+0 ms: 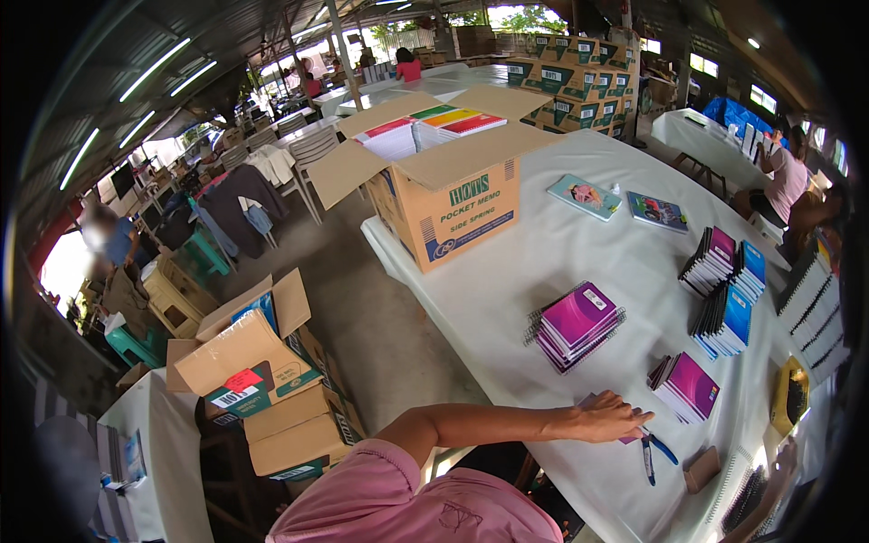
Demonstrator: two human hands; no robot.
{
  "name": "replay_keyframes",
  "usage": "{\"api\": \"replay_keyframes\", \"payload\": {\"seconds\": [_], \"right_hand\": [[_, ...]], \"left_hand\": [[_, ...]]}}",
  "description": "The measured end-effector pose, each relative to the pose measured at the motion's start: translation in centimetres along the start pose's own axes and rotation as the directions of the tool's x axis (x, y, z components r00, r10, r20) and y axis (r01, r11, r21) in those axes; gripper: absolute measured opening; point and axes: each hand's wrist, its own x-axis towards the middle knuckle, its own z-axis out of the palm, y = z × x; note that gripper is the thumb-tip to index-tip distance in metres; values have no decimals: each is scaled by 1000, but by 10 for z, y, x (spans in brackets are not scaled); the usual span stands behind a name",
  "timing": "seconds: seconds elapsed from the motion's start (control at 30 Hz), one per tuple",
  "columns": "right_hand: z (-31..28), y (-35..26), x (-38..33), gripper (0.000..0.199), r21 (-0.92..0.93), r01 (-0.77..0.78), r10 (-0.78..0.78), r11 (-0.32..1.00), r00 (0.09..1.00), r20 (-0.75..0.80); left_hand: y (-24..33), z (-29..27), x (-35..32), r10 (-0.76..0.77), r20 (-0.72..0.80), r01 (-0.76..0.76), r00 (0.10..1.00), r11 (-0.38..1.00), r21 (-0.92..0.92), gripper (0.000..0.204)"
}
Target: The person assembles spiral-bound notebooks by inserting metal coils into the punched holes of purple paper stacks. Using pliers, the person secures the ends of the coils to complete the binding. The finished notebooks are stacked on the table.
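Observation:
My left arm, in a pink sleeve, reaches across to the right. My left hand [608,420] is closed, fingers bent, over a purple notebook that it mostly hides; edges show on both sides. Just past the fingertips lie cutting pliers with dark blue handles [663,448], their other end close to my fingers. A stack of purple spiral notebooks [579,317] stands beyond my hand, and another purple stack [690,387] to its right. At the lower right rim a forearm, seemingly my right, ends in a dim right hand [784,460]; its fingers cannot be made out.
An open cardboard box [462,204] filled with notebooks stands at the table's far left. Blue-covered stacks [724,317], a yellow tray [793,396] and a small brown block [701,471] are on the right. Cartons [294,434] sit left of the table. Another person [787,181] sits at far right.

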Motion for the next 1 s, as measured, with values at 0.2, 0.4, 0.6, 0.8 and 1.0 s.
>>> {"api": "replay_keyframes", "payload": {"seconds": [0.2,0.4,0.6,0.8,1.0], "right_hand": [[0,3,0,16,169,-23,28,985,999,-27],[0,17,0,17,277,-40,51,960,998,-34],[-2,27,1,20,356,-68,84,932,996,-30],[-3,47,-6,23,450,-83,107,889,994,-27],[-1,114,-2,28,804,0,86,594,994,-64]], "left_hand": [[1,0,-3,1,-19,-1,1000,1000,2,51],[1,1,-2,13,-41,-13,999,1000,-4,50],[-1,2,-1,14,-40,-14,999,1000,-10,49],[1,-1,-1,-8,30,8,1000,1000,-12,50],[0,0,0,-44,98,49,994,997,-56,53]]}}
